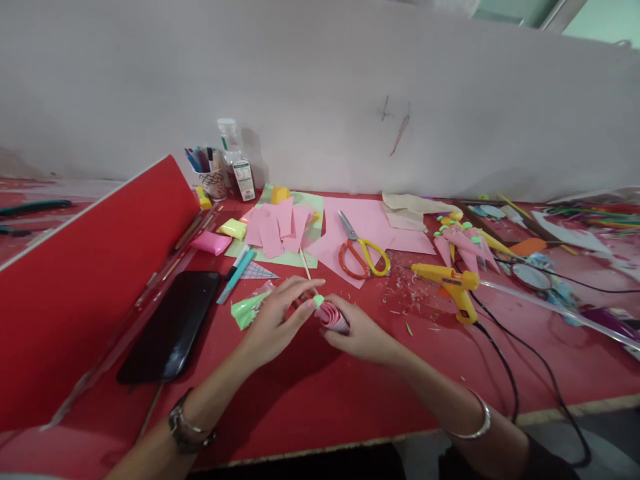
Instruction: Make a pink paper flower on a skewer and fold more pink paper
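At mid-desk [300, 400] my left hand [277, 321] and right hand [359, 335] pinch the roll [333, 315] in their fingers; best keep it wound tight.

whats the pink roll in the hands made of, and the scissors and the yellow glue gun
Pink roll, held in the right hand: thin matte paper by the look, curled in soft layers. Scissors: shiny grey metal blades; the glossy red and yellow handles are probably plastic. Glue gun: smooth yellow body, likely moulded plastic.
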A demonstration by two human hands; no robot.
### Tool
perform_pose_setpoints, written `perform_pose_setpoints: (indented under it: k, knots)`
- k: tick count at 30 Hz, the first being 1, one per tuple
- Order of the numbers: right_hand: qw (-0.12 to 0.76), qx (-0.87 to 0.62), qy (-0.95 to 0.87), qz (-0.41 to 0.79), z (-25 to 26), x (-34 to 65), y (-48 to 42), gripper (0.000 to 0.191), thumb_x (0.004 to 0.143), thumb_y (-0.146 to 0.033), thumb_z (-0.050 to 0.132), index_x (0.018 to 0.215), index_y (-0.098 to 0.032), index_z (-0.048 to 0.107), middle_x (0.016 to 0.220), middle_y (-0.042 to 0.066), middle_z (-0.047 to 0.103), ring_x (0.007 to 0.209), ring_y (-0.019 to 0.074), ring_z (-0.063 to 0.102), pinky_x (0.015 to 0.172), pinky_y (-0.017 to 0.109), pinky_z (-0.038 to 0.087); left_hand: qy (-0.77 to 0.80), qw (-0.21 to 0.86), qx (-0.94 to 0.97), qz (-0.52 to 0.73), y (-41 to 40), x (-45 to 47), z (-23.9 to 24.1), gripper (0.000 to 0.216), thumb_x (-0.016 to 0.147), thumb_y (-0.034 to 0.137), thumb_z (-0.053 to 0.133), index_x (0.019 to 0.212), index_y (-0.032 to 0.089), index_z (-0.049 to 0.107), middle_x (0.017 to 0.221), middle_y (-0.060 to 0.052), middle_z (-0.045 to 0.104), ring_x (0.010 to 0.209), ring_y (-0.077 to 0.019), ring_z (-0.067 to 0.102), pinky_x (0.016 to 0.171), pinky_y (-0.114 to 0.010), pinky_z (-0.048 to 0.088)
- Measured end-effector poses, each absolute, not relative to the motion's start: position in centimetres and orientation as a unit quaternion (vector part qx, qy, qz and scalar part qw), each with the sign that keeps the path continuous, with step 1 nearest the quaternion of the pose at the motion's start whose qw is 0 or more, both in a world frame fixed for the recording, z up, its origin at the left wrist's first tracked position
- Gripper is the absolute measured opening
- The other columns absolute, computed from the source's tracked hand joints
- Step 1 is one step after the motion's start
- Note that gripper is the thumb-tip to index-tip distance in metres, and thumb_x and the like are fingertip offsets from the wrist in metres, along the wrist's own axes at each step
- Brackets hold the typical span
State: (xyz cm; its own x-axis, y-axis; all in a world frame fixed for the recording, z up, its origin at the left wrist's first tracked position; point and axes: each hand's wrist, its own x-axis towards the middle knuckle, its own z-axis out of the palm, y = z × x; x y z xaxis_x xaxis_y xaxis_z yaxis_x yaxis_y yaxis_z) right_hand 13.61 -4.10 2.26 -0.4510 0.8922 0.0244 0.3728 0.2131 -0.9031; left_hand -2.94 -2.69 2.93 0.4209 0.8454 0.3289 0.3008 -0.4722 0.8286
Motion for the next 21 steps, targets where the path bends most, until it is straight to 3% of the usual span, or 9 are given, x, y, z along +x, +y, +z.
perform_pose_setpoints:
  k: [5, 9, 21]
  knots:
    - [0.253, -0.463, -0.743, 0.413, 2.1, 13.91, -3.63, 0.022, 0.066, -0.019, 0.05, 0.087, -0.016, 0.047, 0.072, -0.001, 0.051, 0.061, 0.0098, 0.044, 0.058, 0.021, 0.035, 0.372, 0.312, 0.786, 0.383, -2.63, -3.2, 2.9, 0.018, 0.082, 0.021, 0.046, 0.095, 0.021, 0.059, 0.082, 0.0, 0.056, 0.074, -0.0111, 0.051, 0.07, -0.024, 0.044]
    - [0.211, -0.479, -0.767, 0.372, 1.95, 14.02, -3.39, 0.013, 0.063, -0.012, 0.049, 0.075, -0.016, 0.049, 0.063, -0.004, 0.049, 0.056, 0.0089, 0.043, 0.054, 0.02, 0.032, 0.372, 0.286, 0.8, 0.374, -2.45, -3.28, 2.6, 0.014, 0.08, 0.02, 0.05, 0.09, 0.02, 0.061, 0.079, 0.0, 0.057, 0.07, -0.0113, 0.052, 0.068, -0.025, 0.044]
    - [0.223, -0.508, -0.767, 0.322, 1.7, 14.44, -3.11, 0.011, 0.061, -0.009, 0.05, 0.068, -0.017, 0.048, 0.06, -0.004, 0.05, 0.055, 0.0084, 0.043, 0.052, 0.018, 0.029, 0.372, 0.275, 0.811, 0.358, -2.21, -3.23, 1.99, 0.014, 0.076, 0.018, 0.056, 0.089, 0.019, 0.061, 0.082, -0.001, 0.059, 0.071, -0.0122, 0.054, 0.069, -0.027, 0.046]
